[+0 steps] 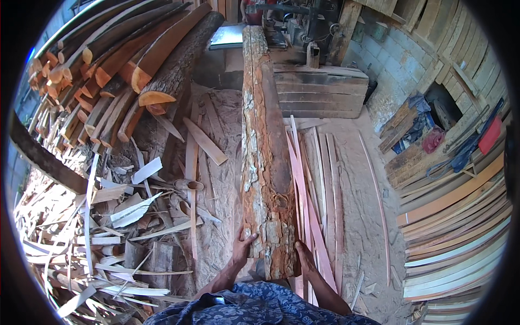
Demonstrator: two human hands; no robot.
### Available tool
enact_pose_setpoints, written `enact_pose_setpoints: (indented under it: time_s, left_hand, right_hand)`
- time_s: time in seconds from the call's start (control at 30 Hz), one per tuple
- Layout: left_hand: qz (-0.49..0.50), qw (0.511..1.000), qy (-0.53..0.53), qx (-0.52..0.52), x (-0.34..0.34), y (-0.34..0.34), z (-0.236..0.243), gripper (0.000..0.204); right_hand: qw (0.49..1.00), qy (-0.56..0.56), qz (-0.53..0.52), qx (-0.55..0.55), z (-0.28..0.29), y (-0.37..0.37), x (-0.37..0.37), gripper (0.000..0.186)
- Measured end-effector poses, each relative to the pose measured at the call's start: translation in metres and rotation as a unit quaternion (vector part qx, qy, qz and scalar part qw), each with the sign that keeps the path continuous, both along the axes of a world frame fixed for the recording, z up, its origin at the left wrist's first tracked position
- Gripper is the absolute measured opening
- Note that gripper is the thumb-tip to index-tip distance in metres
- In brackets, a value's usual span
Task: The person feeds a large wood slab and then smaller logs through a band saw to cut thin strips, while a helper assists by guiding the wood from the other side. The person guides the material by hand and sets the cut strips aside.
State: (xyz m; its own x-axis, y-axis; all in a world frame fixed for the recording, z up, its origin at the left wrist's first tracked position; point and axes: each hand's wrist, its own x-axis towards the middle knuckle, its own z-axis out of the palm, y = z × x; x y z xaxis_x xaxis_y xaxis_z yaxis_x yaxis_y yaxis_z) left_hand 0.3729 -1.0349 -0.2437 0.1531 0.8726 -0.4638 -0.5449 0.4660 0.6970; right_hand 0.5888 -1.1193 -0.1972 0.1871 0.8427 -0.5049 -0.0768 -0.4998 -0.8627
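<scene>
A long, rough-barked log (271, 162) stretches straight ahead from my body, its far end resting by the metal table of a saw machine (226, 37). Against the near end's left side, my left hand (242, 246) grips the log, thumb on the bark. My right hand (304, 254) clasps the opposite side, a little lower, with its thumb against the edge. Fingers of both hands are partly hidden beneath the log. Flaking bark covers the top, and a smooth brown strip runs along its right part.
Cut logs (157, 65) are stacked at the far left, above a heap of offcuts (130, 216). Thin pink strips (309, 211) lie on the floor right of the log. A wooden bench (322, 92) stands ahead. Sawn boards (460, 238) are piled at the right.
</scene>
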Motion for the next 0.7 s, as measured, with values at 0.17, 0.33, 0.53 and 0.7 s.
enact_pose_setpoints:
  time_s: [0.17,0.33,0.53,0.7]
  left_hand:
    - [0.017,1.000,0.017,0.020,0.041,0.119,0.019,0.076]
    - [0.007,0.998,0.033,0.050,0.064,0.288,0.011,0.077]
    - [-0.017,0.993,0.028,0.117,0.056,0.502,0.000,0.052]
    - [0.069,0.995,0.030,0.060,0.027,0.634,-0.002,0.069]
  right_hand:
    - [0.995,-0.080,0.007,-0.055,0.020,-0.004,0.034,0.070]
    - [0.969,-0.095,-0.057,-0.220,0.020,0.019,0.057,0.063]
    - [0.945,-0.144,-0.147,-0.255,0.034,0.062,0.032,0.050]
    - [0.922,-0.174,-0.197,-0.285,0.038,0.095,-0.007,0.040]
